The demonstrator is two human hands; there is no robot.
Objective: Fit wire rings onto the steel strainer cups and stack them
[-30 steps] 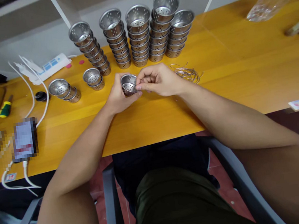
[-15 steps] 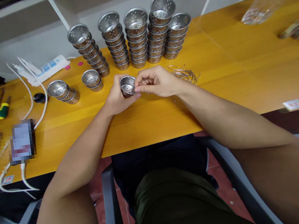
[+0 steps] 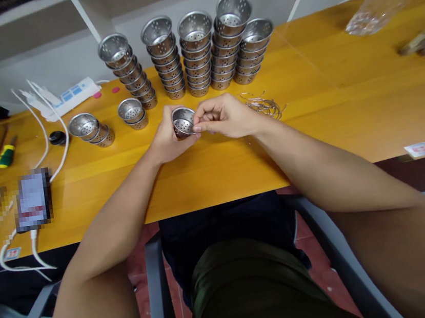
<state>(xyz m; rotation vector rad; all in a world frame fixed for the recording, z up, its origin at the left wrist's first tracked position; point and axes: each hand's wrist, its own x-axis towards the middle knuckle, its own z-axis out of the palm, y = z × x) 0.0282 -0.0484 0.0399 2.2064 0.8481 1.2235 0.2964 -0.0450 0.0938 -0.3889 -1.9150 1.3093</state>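
Note:
My left hand point(image 3: 167, 141) is wrapped around a small perforated steel cup point(image 3: 182, 122), holding it tilted just above the yellow table point(image 3: 236, 161). My right hand point(image 3: 226, 116) is closed in a pinch at the cup's rim; what its fingertips grip is too small to make out. A loose pile of thin wire rings point(image 3: 264, 105) lies on the table just right of my right hand. Several tall stacks of the same steel cups point(image 3: 195, 52) stand behind my hands.
Two short cup stacks point(image 3: 90, 128) point(image 3: 132, 112) lie at the left. Farther left are a white power strip point(image 3: 69, 95), white cables point(image 3: 52, 147), a green-yellow screwdriver point(image 3: 5, 155) and a phone point(image 3: 32, 199). A clear plastic bag point(image 3: 383, 6) lies far right. A white shelf stands behind the table.
Both hands stay at the cup with only slight finger shifts at the rim. The view moved a little.

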